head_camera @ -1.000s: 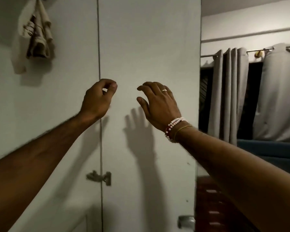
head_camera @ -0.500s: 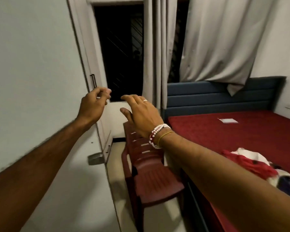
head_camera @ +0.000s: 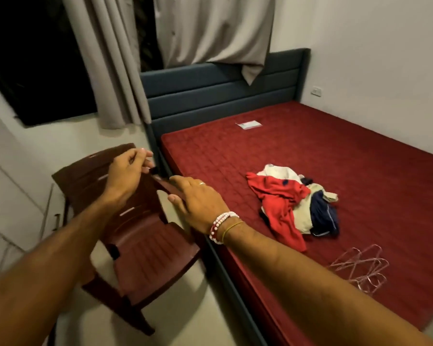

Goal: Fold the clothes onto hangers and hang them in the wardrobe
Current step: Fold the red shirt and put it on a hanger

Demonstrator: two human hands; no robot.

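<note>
Fingers: on your left hand (head_camera: 126,171) they curl in to the thumb with nothing visible between them; on your right hand (head_camera: 200,201) they lie straight and spread, holding nothing.
Under the hands: both hang over the back of the chair (head_camera: 145,250); you cannot tell whether either touches it.
Clothes heap (head_camera: 293,203): crumpled on the bed (head_camera: 335,151), to the right of your right hand and well apart from it.
Heap's lie: no clear long axis; a red piece trails toward the near side.
Hangers (head_camera: 360,268): a loose pile on the bed, near and right of the heap.
Nearer hand: the right. By my judgement you reach rightward over the bed's edge, and the left follows.
</note>
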